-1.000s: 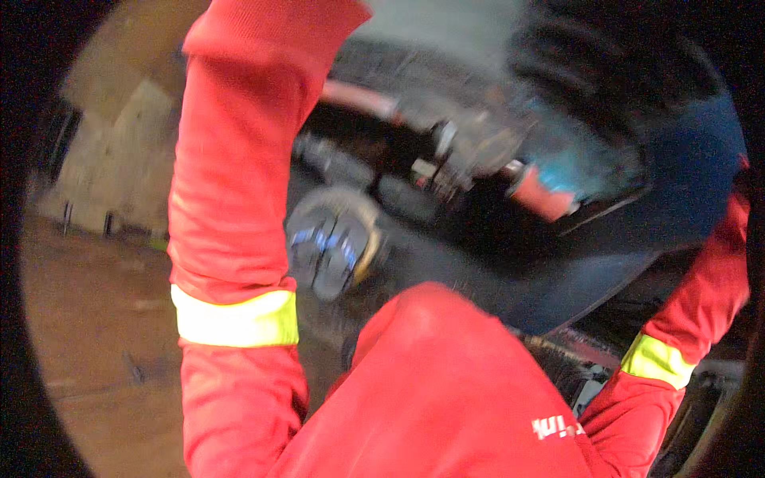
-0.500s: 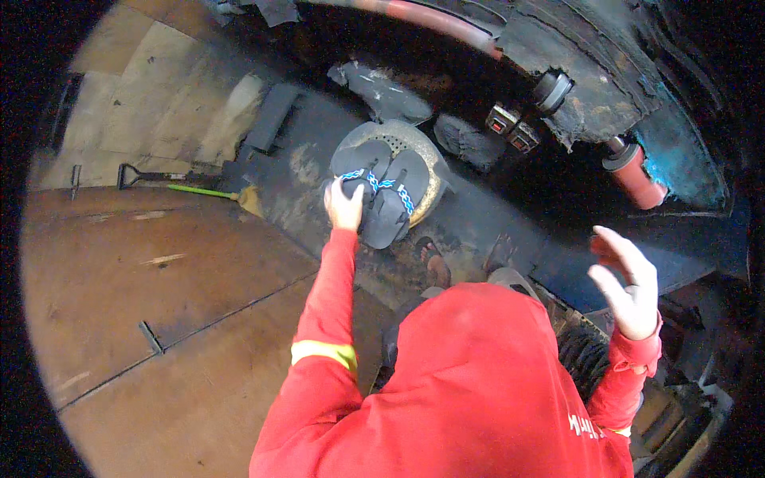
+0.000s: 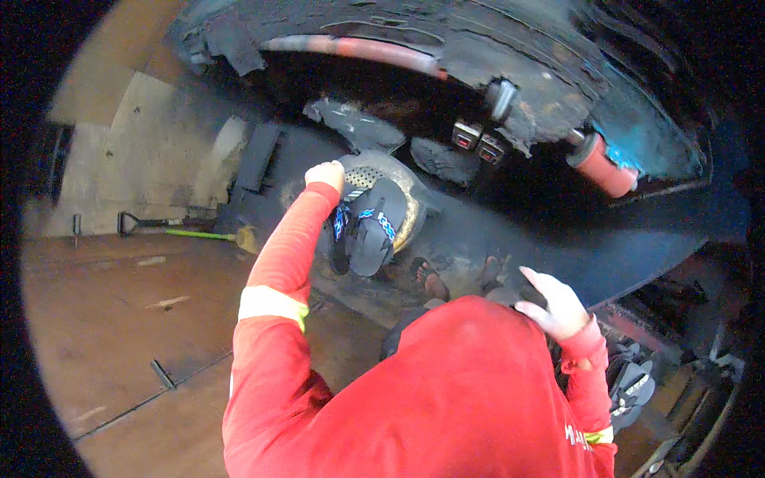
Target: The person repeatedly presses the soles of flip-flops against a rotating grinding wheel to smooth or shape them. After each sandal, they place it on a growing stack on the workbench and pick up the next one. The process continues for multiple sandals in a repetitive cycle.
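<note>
Okay, my left hand [image 3: 325,175] is resting balled beside the left sandal [image 3: 340,253]; whether I'm gripping it, I can't tell. My right hand [image 3: 556,307] is holding nothing. Left and right sandal [image 3: 373,243] are seemingly overhanging the stool [image 3: 413,199], so a loose pinch could be dropping one. Both are running near-far, left tilting; toe ends unclear.

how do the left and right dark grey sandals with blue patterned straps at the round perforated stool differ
The left dark grey sandal is tipped toward its edge and looks narrow, while the right dark grey sandal shows its broad upper face. The left sandal is close by the left hand; the right sandal is farther from it. Both are dark grey, with blue patterned straps.
</note>
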### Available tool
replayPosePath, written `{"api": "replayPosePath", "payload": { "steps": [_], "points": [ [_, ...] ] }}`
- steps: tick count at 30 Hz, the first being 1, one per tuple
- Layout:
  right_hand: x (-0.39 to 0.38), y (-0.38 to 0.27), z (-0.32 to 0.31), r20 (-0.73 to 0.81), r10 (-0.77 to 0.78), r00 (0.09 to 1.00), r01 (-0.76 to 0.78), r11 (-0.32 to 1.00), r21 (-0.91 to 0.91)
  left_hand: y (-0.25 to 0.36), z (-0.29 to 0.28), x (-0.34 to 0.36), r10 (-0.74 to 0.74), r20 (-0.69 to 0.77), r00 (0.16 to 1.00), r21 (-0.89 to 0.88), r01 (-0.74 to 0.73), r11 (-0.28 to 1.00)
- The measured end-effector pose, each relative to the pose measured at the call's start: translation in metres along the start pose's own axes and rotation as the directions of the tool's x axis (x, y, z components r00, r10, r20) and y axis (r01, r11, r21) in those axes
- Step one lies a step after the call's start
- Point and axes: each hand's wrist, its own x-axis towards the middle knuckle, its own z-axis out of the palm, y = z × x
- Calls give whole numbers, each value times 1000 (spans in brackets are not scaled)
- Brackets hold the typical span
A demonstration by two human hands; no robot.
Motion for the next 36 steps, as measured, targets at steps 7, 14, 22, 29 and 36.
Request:
{"api": "replayPosePath", "payload": {
  "steps": [7, 14, 22, 29, 36],
  "points": [
    [88, 41, 57, -141, -38, 989, 79, 951, 298, 116, -113, -66, 488, 6, 873, -626, -377, 683],
    [91, 61, 72, -619, 25, 785, -175, 968, -182, 316, -126, -133, 242, -160, 957, -963, -205, 174],
    [94, 73, 21, -839, 40, 542, -195, 977, -80, 368, -190, -140, 234, -319, 919, -911, -365, 192],
    [79, 79, 10, -778, 94, 621, -107, 994, 35, 381, -197, -134, 240, -302, 922, -864, -372, 339],
    [81, 89, 0, -765, -3, 644, -10, 1000, -12, 379, -206, -136, 223, -355, 908, -856, -411, 313]
  ]
}}
